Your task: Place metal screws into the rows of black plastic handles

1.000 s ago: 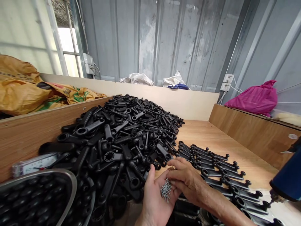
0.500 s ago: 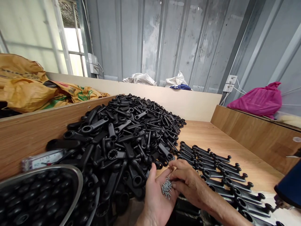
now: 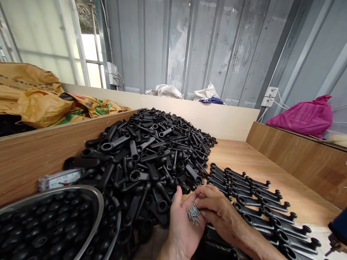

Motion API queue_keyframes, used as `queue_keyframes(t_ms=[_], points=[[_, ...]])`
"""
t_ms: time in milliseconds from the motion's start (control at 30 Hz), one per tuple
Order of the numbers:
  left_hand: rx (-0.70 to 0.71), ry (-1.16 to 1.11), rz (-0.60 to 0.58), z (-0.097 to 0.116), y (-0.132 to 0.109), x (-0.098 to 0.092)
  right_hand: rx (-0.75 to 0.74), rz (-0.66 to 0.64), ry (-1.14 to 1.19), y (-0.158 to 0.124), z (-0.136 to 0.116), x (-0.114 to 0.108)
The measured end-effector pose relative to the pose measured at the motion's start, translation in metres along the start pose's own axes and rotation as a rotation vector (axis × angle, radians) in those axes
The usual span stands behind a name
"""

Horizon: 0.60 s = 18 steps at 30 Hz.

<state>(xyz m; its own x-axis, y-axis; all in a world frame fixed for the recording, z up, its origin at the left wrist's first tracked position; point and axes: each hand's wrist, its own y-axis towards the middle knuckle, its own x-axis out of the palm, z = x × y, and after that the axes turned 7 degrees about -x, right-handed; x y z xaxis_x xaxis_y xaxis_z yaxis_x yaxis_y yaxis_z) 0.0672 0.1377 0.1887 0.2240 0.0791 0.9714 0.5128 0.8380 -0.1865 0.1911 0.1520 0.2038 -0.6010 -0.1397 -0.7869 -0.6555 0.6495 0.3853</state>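
My left hand (image 3: pixel 181 227) lies palm up near the bottom middle, cupping a small heap of grey metal screws (image 3: pixel 194 213). My right hand (image 3: pixel 217 211) reaches over from the right, its fingertips touching the screws in that palm. Both hands hover at the foot of a large pile of black plastic lever arms (image 3: pixel 151 159). To the right, more black arms lie in neat overlapping rows (image 3: pixel 257 202) on the wooden table (image 3: pixel 244 159).
A metal bowl (image 3: pixel 93 206) full of round black caps sits at bottom left, a small white clock-like box (image 3: pixel 58 178) behind it. Wooden walls (image 3: pixel 32 155) border the table. Yellow sacks (image 3: pixel 40 104), a pink bag (image 3: pixel 300 115) and a blue tool (image 3: pixel 338 227) lie around.
The view drifted left, so everything shifted right and slightly down. My hands stay together over the screws; the blue tool at right slid mostly out of view.
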Motion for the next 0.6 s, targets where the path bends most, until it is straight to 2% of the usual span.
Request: queue_keyframes(t_ms=[233,333,467,600], points=[[0.007,0.035,0.020,-0.001,-0.003,0.001,-0.046,-0.055,-0.036,0.001,-0.003,-0.002],[0.010,0.016,0.034,-0.002,-0.003,0.003,-0.026,-0.016,-0.044,-0.001,0.000,0.003],[0.024,0.038,0.146,-0.003,-0.001,0.006,-0.025,0.045,-0.042,-0.001,0.002,0.005],[0.065,0.086,0.224,-0.004,0.001,0.007,0.059,0.150,-0.018,0.000,0.024,-0.017]])
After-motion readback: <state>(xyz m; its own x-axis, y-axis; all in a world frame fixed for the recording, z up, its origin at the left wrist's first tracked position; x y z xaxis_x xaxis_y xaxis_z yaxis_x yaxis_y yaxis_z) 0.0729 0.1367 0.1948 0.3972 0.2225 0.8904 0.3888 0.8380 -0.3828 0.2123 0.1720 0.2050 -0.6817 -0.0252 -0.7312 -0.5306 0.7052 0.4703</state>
